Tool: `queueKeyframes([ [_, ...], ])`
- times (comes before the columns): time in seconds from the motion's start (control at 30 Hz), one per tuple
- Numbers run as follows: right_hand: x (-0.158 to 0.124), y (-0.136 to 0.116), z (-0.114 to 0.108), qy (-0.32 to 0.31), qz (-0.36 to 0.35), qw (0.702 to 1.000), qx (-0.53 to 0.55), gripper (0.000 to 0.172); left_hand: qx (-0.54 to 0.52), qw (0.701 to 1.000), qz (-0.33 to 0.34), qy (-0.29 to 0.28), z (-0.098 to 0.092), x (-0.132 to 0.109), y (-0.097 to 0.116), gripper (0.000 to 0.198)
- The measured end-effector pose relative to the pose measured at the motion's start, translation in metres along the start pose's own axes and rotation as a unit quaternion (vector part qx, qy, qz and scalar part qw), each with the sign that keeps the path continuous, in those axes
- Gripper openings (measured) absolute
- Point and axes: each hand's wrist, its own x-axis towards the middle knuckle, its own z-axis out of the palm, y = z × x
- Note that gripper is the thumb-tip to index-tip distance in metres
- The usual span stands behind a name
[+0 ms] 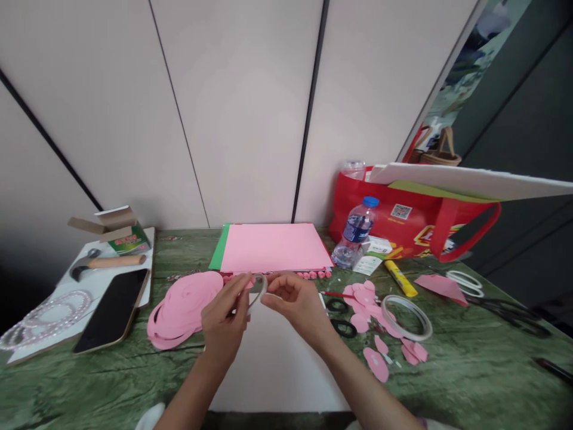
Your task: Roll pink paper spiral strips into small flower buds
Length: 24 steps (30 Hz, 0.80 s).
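Between my hands is a small whitish roll of tape (264, 290), held above a white board (282, 364). The fingers of my left hand (224, 313) are closed round its left side. A bit of pink paper (251, 282) shows at those fingertips. My right hand (299, 304) has its fingers curled, with thumb and forefinger brought together at the roll's right edge. Whatever is between them is too small to make out. Behind the hands lies a row of small pink paper roses (313, 275), partly covered by them.
Left stand coiled pink paper strips (185, 307), a phone (114, 310), a hammer (107, 261) and beads (54, 316). Pink and green sheets (275, 246) lie behind. Right are pink cut-outs (362, 298), a larger tape roll (427, 329), scissors (344, 328), a glue stick (400, 279), a bottle (356, 233) and a red bag (380, 200).
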Motion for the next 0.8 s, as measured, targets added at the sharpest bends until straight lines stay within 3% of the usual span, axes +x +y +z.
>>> queueKeyframes([
  [0.13, -0.0001, 0.0002, 0.0008, 0.017, 0.009, 1.0, 0.013, 0.027, 0.026, 0.999, 0.037, 0.005, -0.0004, 0.0, 0.0005, 0.022],
  [0.3, -0.0009, -0.0016, 0.0011, 0.011, -0.005, 1.0, 0.003, 0.022, 0.043, 0.996, 0.083, 0.007, -0.0005, 0.0001, 0.0019, 0.024],
  [0.57, -0.0016, -0.0028, 0.0034, 0.006, 0.021, 0.999, 0.03, 0.033, 0.07, 0.996, 0.057, -0.007, -0.0008, -0.0016, 0.006, 0.024],
  [0.8, -0.0022, -0.0035, 0.0046, 0.005, 0.001, 1.0, 0.021, 0.026, 0.053, 0.996, 0.067, -0.002, 0.0001, -0.0016, 0.0067, 0.024],
])
